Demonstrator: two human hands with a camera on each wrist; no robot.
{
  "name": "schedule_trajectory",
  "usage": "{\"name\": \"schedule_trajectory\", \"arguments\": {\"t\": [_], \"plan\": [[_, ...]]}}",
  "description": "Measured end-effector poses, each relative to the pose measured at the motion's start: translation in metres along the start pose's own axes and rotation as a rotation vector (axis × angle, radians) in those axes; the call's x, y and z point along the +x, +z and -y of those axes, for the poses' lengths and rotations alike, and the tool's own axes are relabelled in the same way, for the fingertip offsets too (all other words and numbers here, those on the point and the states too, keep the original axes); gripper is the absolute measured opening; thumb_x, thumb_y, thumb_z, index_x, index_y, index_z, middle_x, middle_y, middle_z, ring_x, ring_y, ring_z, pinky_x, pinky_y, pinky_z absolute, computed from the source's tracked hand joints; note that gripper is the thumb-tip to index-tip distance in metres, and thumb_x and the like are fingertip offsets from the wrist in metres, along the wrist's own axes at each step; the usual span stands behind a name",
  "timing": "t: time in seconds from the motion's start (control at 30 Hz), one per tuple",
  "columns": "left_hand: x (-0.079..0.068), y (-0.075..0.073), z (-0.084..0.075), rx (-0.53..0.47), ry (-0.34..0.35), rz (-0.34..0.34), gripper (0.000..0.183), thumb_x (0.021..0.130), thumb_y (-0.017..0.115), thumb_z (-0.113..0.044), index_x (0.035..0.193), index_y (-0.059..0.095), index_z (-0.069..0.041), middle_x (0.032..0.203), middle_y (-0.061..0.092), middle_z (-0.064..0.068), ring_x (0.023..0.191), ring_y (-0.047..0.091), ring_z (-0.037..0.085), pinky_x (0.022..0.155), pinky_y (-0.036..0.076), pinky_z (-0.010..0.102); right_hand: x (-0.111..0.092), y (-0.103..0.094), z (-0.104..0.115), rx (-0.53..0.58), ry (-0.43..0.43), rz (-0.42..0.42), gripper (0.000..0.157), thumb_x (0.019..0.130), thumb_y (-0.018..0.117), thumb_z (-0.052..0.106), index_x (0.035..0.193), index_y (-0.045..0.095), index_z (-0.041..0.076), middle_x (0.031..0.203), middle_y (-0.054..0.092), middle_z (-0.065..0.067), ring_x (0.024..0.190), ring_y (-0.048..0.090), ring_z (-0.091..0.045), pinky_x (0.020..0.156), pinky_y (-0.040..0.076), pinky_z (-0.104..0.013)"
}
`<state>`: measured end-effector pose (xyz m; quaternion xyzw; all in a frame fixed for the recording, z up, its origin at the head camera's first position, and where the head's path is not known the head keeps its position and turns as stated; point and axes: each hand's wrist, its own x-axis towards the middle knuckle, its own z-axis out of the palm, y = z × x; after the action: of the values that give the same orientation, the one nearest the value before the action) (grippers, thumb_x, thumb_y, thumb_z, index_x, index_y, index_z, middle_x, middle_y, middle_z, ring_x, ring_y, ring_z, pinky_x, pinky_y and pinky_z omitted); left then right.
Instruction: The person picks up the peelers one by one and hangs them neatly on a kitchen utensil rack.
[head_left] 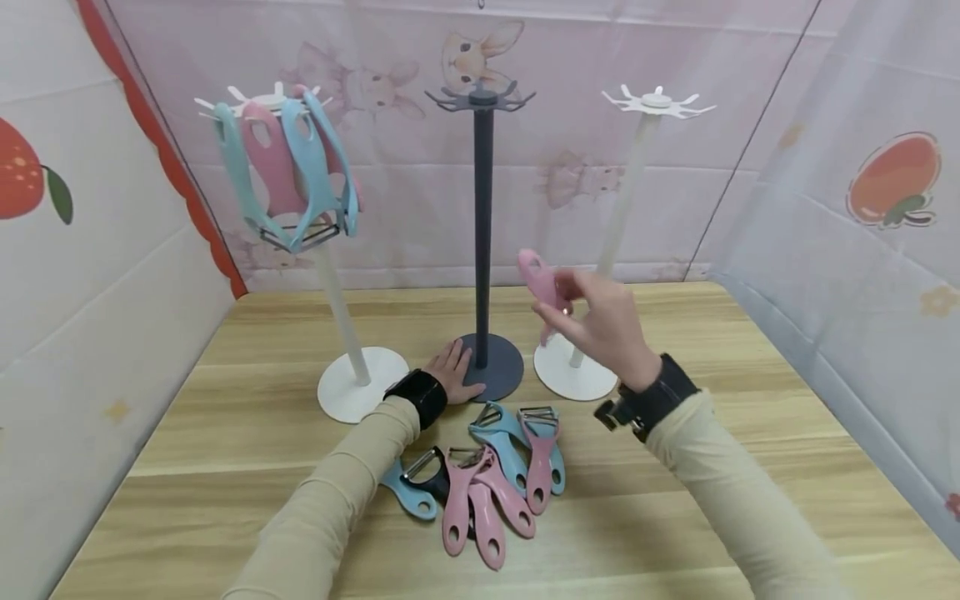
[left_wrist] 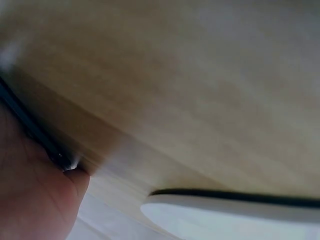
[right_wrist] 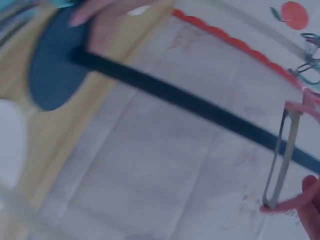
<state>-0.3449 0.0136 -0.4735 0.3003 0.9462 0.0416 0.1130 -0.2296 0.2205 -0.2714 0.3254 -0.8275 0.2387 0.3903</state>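
Note:
My right hand (head_left: pixel 603 321) pinches a pink peeler (head_left: pixel 538 279) in the air, between the dark grey stand (head_left: pixel 483 225) and the right white stand (head_left: pixel 626 200). The peeler's handle with its hole points up; its metal blade (right_wrist: pixel 286 160) shows in the right wrist view. My left hand (head_left: pixel 452 372) lies with straight fingers on the round base (head_left: pixel 504 367) of the dark grey stand. Just in front of that base is a pile of pink, blue and black peelers, among them a front pink peeler (head_left: pixel 487 529) and a black peeler (head_left: pixel 431 475).
On the left white stand (head_left: pixel 341 308), several blue and pink peelers (head_left: pixel 273 158) hang from the hooks. Bare hooks top the dark grey stand and the right white stand. The wooden table (head_left: pixel 675 517) meets printed cloth walls (head_left: pixel 390 200) at the back and sides.

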Motion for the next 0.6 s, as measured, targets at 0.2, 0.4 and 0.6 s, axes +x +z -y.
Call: {"name": "schedule_trajectory", "arguments": {"t": [0.2, 0.4, 0.6], "plan": [[0.001, 0.001, -0.001, 0.007, 0.002, -0.001, 0.078, 0.091, 0.038, -0.054, 0.144, 0.018, -0.002, 0.150, 0.009, 0.019, 0.137, 0.006, 0.030, 0.108, 0.017, 0.039, 0.070, 0.006, 0.026, 0.045, -0.006, -0.254, 0.026, 0.076, 0.073, 0.010, 0.085, 0.057, -0.009, 0.069, 0.062, -0.015, 0.056, 0.059, -0.018, 0.052, 0.049, -0.026], [0.002, 0.001, -0.002, 0.019, -0.001, -0.021, 0.076, 0.091, 0.040, -0.053, 0.144, 0.020, -0.001, 0.149, 0.012, 0.019, 0.137, 0.009, 0.030, 0.108, 0.018, 0.039, 0.116, 0.009, 0.038, -0.103, 0.166, -0.285, 0.031, 0.079, 0.070, 0.023, 0.084, 0.057, -0.005, 0.068, 0.059, -0.014, 0.059, 0.053, -0.022, 0.055, 0.041, -0.029], [0.001, 0.002, -0.001, 0.026, 0.008, -0.058, 0.076, 0.090, 0.043, -0.052, 0.142, 0.024, 0.000, 0.148, 0.016, 0.020, 0.136, 0.013, 0.031, 0.107, 0.021, 0.040, 0.130, 0.018, 0.037, -0.193, 0.324, -0.191, 0.034, 0.081, 0.069, 0.028, 0.087, 0.058, -0.003, 0.069, 0.057, -0.013, 0.064, 0.051, -0.024, 0.059, 0.038, -0.031]]}}
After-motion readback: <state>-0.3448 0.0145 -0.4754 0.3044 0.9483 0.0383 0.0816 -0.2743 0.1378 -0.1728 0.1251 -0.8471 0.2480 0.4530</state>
